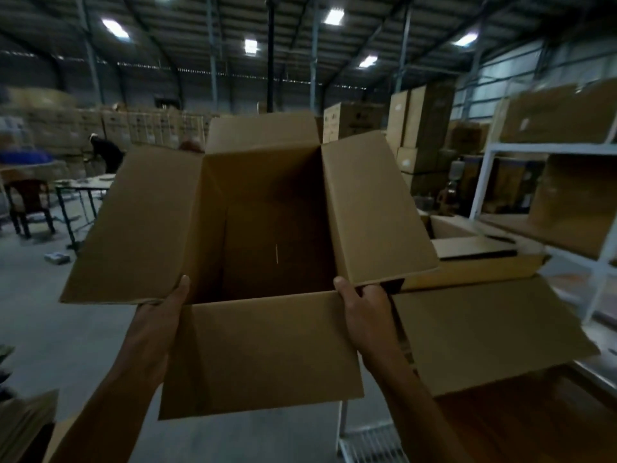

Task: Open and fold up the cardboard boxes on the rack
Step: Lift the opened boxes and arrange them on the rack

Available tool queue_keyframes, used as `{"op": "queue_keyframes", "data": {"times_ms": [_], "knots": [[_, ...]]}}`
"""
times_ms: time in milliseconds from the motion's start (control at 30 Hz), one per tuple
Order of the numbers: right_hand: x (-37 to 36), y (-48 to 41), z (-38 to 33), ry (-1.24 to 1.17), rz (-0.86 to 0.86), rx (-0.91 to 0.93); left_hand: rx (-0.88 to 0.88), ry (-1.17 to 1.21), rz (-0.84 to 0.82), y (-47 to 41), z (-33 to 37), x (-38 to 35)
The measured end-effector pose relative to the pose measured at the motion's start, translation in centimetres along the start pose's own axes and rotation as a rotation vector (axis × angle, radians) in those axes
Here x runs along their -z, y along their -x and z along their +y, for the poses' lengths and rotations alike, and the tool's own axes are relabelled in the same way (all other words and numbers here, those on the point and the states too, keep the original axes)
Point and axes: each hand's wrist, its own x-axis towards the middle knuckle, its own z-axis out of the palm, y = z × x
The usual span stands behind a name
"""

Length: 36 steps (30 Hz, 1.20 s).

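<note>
Cardboard box (267,208): plain brown corrugated, rectangular, 4 flaps splayed outward, interior empty, held up in the air beside the white rack (601,262). Left hand (163,315) and right hand (362,305) each clamp a near corner, thumbs inside the rim.

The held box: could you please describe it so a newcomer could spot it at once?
Left of the white rack, at centre frame, the box is gripped by the left hand and right hand. Unlike its neighbours, it stands open and empty, four flaps spread.
</note>
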Motion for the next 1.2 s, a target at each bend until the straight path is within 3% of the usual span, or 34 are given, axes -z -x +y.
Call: {"op": "queue_keyframes", "data": {"times_ms": [233, 700, 933, 1200], "knots": [[-0.2, -8.3, -3.1, 0.011, 0.093, 0.104, -0.175, -0.014, -0.048, -8.1, 4.9, -5.0], [-3.2, -26.2, -5.1, -0.003, 0.477, 0.241, -0.28, 0.169, -0.485, -30.1, 10.9, -22.5], [-3.3, -31.5, -3.4, 0.043, 0.721, 0.225, -0.27, 0.191, -0.773, -37.6, 10.6, -31.9], [-0.9, -36.5, -0.8, 0.173, 0.837, 0.195, -0.129, 0.091, -0.99, -39.7, 7.9, -42.4]]}}
